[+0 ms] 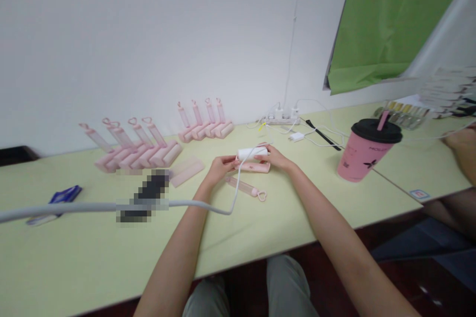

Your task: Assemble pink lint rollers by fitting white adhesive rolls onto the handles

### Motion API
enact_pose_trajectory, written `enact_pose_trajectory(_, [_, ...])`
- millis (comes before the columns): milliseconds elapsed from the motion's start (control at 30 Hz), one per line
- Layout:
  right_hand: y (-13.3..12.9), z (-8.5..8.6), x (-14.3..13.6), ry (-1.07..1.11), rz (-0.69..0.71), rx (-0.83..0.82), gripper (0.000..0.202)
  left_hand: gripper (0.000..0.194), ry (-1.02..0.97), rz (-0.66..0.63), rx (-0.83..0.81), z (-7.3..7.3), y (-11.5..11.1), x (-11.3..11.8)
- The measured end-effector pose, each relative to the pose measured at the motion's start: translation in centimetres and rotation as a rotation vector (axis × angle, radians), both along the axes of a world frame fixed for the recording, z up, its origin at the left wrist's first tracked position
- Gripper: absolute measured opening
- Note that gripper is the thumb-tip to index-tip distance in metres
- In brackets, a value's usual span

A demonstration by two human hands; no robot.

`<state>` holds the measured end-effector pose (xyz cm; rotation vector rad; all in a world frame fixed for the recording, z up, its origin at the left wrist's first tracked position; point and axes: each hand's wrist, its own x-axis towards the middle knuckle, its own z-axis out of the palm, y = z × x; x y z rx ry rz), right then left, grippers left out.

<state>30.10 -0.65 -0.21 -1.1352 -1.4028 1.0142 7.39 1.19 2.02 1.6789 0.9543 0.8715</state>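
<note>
Between my hands, a white cylinder (246, 153) lies along the top of a pink shell-like piece (256, 167) at the middle of the table. The fingers of my left hand (220, 167) are closed at the left end of the pink piece, close to the cylinder. At the other end, my right hand (277, 157) grips the cylinder, fingertips partly hidden. Just below them lies a clear pink-tinted tube (242, 186) with a heart-shaped loop. A grey-white cable (208, 205) crosses the view in front of the cylinder.
Rows of pink blocks with upright tubes (139, 154) (206, 130) stand along the wall. A pink lidded cup (362, 153) stands right, near a power strip (282, 121) and charger (296, 136). Flat pink pieces (188, 171) and a blue packet (66, 194) lie left. Another person's arm (463, 151) rests far right.
</note>
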Motion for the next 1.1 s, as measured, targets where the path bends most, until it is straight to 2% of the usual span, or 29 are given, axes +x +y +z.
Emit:
enact_pose_trajectory(167, [0.2,0.1,0.5,-0.081,0.041,0.027,0.048,0.069,-0.087,0.104,-0.073,-0.5,0.7,-0.4])
enact_pose_trajectory(400, [0.6,-0.5,0.2,-0.051,0.036,0.016,0.049,0.056,-0.058,0.134,0.001,-0.5,0.8,-0.4])
enact_pose_trajectory(633, [0.3,-0.3,-0.3,0.066,0.048,-0.011,0.045,0.054,-0.067,0.168,0.032,-0.2,0.5,-0.1])
enact_pose_trajectory(767, [0.2,-0.3,-0.6,0.139,0.043,-0.017,0.043,0.056,-0.059,0.144,0.064,-0.4,0.5,-0.2])
enact_pose_trajectory(967, [0.8,-1.2,-1.3,0.206,0.018,-0.028,0.041,0.072,-0.048,0.062,0.094,0.1,-0.4,-0.6])
enact_pose_trajectory(1100, [1.0,-1.6,-1.5,0.197,0.025,-0.022,0.041,0.064,-0.021,0.008,0.074,0.5,-0.9,-0.6])
